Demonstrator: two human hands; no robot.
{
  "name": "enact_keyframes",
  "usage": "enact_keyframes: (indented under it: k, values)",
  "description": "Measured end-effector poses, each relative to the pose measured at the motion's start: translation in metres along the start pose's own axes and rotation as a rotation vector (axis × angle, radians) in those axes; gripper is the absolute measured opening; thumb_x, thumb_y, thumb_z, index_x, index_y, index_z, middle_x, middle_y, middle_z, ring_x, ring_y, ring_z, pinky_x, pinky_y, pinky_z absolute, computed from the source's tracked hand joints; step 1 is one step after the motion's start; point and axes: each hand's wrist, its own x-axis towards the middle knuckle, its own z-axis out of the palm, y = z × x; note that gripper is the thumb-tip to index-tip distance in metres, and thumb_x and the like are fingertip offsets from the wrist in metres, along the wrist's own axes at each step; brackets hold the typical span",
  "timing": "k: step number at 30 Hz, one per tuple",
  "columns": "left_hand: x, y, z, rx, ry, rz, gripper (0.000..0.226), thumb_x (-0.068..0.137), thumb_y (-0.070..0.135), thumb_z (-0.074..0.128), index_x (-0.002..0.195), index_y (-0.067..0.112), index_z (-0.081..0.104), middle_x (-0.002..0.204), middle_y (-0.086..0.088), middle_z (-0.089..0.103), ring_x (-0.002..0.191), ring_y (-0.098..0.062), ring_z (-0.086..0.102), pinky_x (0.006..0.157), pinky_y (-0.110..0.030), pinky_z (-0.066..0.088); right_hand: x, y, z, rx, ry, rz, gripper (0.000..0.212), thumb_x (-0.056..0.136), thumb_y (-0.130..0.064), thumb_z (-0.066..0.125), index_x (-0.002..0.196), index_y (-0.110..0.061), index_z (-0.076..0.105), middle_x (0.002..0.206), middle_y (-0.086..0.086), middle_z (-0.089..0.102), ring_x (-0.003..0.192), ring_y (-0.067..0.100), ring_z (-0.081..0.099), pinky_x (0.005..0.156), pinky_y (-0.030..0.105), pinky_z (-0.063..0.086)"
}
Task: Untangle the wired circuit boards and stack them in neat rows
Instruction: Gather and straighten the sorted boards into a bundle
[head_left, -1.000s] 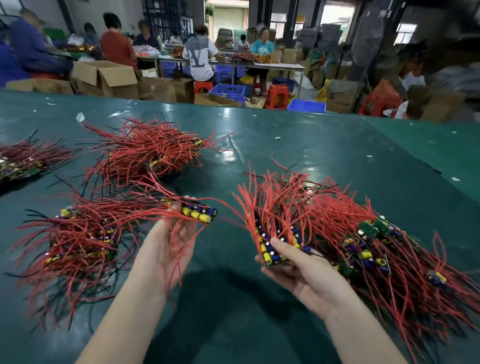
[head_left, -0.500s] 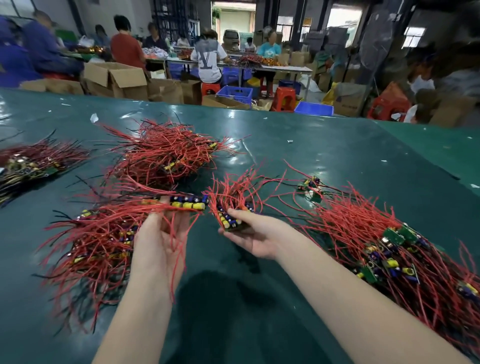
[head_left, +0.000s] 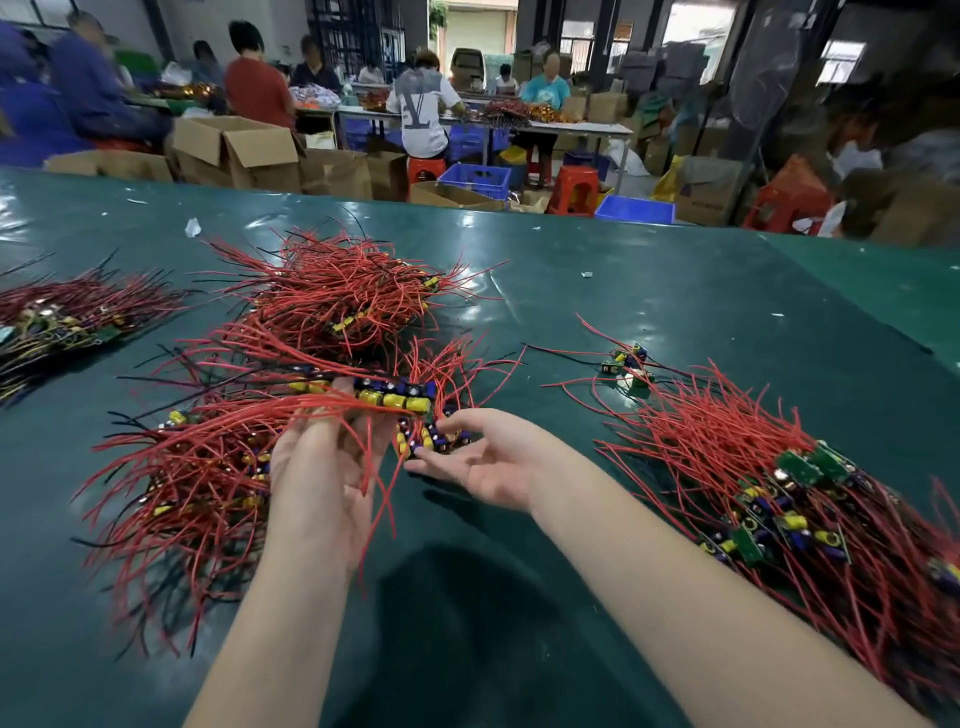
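Both hands meet near the middle of the green surface, each carrying wired circuit boards.

Toward the left edge of the surface lies a darker pile of boards; nearer the middle, a far heap of red-wired boards and a near heap rest on the cloth. The left hand, palm up with fingers curled, holds a row of boards, their red wires draping over its palm. The right hand, which half a second ago was well apart from the left, has come in beside it and now pinches a small cluster of boards just under that row. A few loose boards lie beyond, and the tangled pile spreads to the right edge.
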Motion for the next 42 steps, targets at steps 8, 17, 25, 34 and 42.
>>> enact_keyframes:
  k: [8,17,25,34,42]
  values:
    - [-0.028,-0.033,0.011,0.183,-0.201,-0.053,0.005,0.086,0.013,0.063,0.088,0.017,0.065,0.084,-0.001,0.073,0.073,-0.016,0.066,0.078,-0.033,0.055,-0.096,0.013,-0.036,-0.304,-0.187,-0.298,0.033,0.097,-0.012,0.044,0.093,-0.004,0.075,0.094,0.019,0.073,0.085,0.028,0.073,0.073,0.030,0.059]
    - [-0.043,-0.051,0.007,0.511,-0.345,-0.072,0.017,0.086,0.003,0.064,0.099,0.013,0.065,0.088,-0.003,0.073,0.073,-0.016,0.069,0.075,-0.035,0.058,-0.110,0.027,-0.075,-0.323,0.007,-0.517,0.012,0.069,-0.011,0.072,0.079,-0.009,0.078,0.085,0.014,0.074,0.071,0.023,0.072,0.065,0.028,0.058]
    - [-0.044,-0.054,0.008,0.508,-0.318,-0.175,0.012,0.090,-0.006,0.055,0.100,-0.002,0.061,0.074,-0.003,0.073,0.063,-0.014,0.070,0.055,-0.026,0.058,-0.106,0.031,-0.089,-0.214,-0.019,-0.441,0.019,0.064,-0.010,0.074,0.082,-0.003,0.078,0.082,0.014,0.074,0.073,0.021,0.073,0.068,0.026,0.058]
    - [-0.043,-0.056,0.011,0.263,-0.309,-0.495,0.020,0.080,0.003,0.060,0.065,0.007,0.073,0.066,-0.006,0.072,0.056,-0.012,0.070,0.049,-0.018,0.053,-0.106,0.038,-0.088,-0.079,-0.116,-0.438,0.020,0.068,-0.008,0.071,0.085,0.001,0.077,0.083,0.015,0.074,0.075,0.023,0.073,0.068,0.026,0.058]
    - [-0.034,-0.056,0.000,0.657,-0.330,-0.201,0.013,0.087,-0.004,0.061,0.076,0.002,0.062,0.063,-0.004,0.065,0.051,-0.011,0.060,0.050,-0.018,0.052,-0.111,0.035,-0.090,-0.062,-0.088,-0.487,0.014,0.069,-0.007,0.074,0.082,-0.004,0.078,0.085,0.016,0.074,0.077,0.025,0.073,0.069,0.028,0.058]
